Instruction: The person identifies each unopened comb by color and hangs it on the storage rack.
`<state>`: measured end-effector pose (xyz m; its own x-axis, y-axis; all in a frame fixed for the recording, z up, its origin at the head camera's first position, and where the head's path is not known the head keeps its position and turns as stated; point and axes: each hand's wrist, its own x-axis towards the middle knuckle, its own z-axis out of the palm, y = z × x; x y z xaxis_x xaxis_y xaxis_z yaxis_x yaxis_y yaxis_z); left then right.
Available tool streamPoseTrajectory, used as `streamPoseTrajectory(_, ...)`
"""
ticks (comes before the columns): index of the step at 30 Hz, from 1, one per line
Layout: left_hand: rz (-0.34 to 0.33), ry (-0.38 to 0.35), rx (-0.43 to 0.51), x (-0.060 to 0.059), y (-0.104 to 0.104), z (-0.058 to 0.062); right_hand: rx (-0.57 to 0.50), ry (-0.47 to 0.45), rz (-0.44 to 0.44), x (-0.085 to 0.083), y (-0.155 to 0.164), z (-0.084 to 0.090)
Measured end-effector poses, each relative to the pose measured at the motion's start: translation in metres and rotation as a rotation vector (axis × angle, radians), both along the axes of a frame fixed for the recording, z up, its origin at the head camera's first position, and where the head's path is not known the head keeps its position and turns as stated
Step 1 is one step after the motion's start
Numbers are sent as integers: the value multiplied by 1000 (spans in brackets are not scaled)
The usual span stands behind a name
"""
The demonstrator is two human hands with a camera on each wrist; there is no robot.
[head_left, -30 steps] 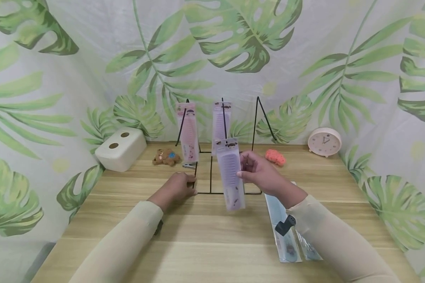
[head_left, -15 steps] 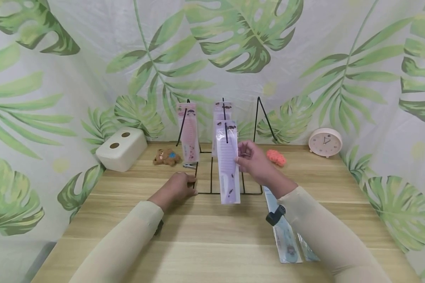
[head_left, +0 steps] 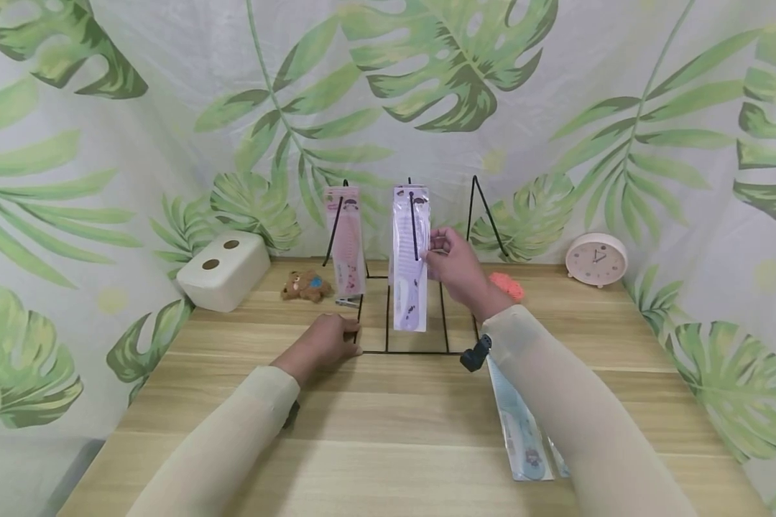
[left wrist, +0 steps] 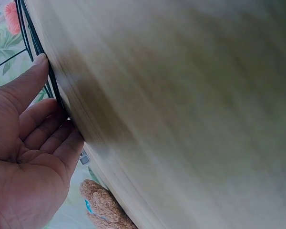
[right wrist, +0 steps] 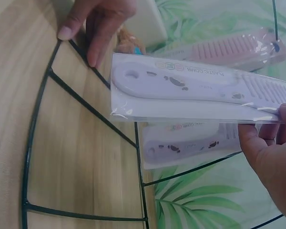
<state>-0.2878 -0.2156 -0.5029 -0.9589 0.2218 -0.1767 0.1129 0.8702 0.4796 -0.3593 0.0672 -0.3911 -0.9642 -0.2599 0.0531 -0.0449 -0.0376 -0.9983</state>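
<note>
Two hands busy, right hand now pinching lilac comb pack higher at rack hook, left hand fingers straight on rack base

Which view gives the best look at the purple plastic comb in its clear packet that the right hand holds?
The right wrist view: the purple plastic comb in its clear packet fills the frame, paw prints and print plain, right hand pinching its end. The head view shows it small, on the black wire rack. The left wrist view misses it.
</note>
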Motion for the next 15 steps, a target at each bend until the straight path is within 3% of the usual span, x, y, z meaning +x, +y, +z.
streamPoseTrajectory(15,11,-1,-6,0,-1,-2,97,100,-74,-21,-8,-11)
